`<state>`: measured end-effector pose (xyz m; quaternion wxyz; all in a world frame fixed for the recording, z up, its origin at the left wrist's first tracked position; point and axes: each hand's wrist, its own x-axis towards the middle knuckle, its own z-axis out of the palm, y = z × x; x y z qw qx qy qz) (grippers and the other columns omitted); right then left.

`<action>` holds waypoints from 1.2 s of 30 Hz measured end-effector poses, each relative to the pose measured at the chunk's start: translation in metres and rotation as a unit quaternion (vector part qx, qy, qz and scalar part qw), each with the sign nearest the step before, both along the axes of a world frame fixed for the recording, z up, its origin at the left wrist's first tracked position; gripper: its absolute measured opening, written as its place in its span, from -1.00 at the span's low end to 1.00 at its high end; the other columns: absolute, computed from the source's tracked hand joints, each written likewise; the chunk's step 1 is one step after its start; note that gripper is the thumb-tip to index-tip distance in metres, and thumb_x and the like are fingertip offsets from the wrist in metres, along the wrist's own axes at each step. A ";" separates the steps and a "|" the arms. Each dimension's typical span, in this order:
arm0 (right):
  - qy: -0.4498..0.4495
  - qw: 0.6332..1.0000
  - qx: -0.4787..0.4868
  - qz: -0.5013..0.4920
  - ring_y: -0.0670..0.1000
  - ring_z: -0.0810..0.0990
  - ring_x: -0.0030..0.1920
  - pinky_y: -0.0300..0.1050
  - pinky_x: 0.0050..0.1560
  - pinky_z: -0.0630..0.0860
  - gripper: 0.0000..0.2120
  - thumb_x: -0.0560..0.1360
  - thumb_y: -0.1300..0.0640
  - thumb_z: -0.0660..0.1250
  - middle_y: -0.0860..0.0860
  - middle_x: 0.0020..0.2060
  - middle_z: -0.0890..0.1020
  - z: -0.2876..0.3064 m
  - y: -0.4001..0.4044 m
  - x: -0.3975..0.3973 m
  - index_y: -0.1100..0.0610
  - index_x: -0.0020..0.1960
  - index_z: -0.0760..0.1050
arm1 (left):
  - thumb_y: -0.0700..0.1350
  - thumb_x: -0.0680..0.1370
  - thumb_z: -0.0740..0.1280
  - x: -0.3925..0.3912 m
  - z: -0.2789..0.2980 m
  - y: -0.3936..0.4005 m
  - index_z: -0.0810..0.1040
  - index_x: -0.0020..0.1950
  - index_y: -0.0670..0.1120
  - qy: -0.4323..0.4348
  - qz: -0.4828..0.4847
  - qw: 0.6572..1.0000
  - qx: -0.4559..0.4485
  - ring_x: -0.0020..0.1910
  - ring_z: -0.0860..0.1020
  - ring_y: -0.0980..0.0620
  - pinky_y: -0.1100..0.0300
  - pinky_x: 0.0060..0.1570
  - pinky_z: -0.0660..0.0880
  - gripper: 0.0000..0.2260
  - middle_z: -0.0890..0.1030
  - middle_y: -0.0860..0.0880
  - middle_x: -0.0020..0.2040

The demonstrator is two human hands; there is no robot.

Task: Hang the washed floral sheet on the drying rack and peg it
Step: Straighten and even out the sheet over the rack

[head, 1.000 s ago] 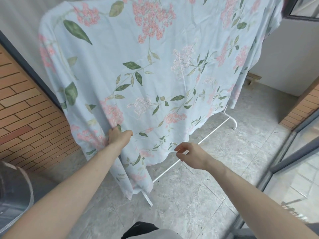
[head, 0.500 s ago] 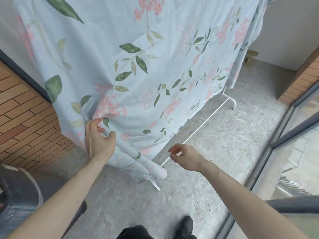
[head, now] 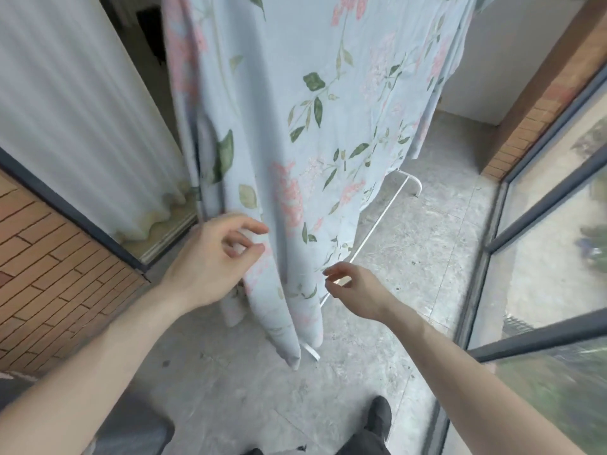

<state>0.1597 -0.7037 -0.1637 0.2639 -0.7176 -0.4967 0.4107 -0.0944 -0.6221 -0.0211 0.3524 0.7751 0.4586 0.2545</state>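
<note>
- floral sheet (head: 295,152) hangs in front of you over the drying rack (head: 381,218), its lower edge bunched into long folds that end just above the floor (head: 410,257).
- no brand, label or readable writing shows anywhere in view.
- at far left you have a brick wall (head: 49,257), then a dark frame and a pale curtain (head: 82,110) behind it.
- your left hand (head: 210,261) is at the sheet's left edge, fingers loosely curled with thumb and forefinger near each other; the fingertips lie against the cloth, but you cannot tell whether any fabric is pinched.
- the sheet is pale blue, printed with pink flower clusters and green leaves; it looks soft and creased, with one fold hanging lower than the rest.
- only the rack's white base bar shows, running under the sheet from near your feet to a curved foot further back on the right.
- your right hand (head: 354,287) hovers just right of the hanging folds, fingers relaxed and slightly curled, holding nothing and not touching the cloth.
- a dark shoe (head: 379,418) stands on the grey tiles below.
- at far right, dark-framed glass panels (head: 542,224) line the floor's edge.
</note>
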 end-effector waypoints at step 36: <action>-0.049 0.853 0.334 -0.397 -0.03 0.66 0.09 0.07 0.04 0.64 -0.79 0.68 -0.08 0.23 -0.14 0.11 0.67 0.231 0.126 -0.145 -0.11 0.22 0.58 | 0.03 0.60 0.16 0.084 0.193 0.259 0.66 -0.09 -0.18 -0.296 -0.509 0.712 0.382 0.26 0.50 -0.13 -0.02 0.36 0.31 -0.63 0.69 -0.05 -0.01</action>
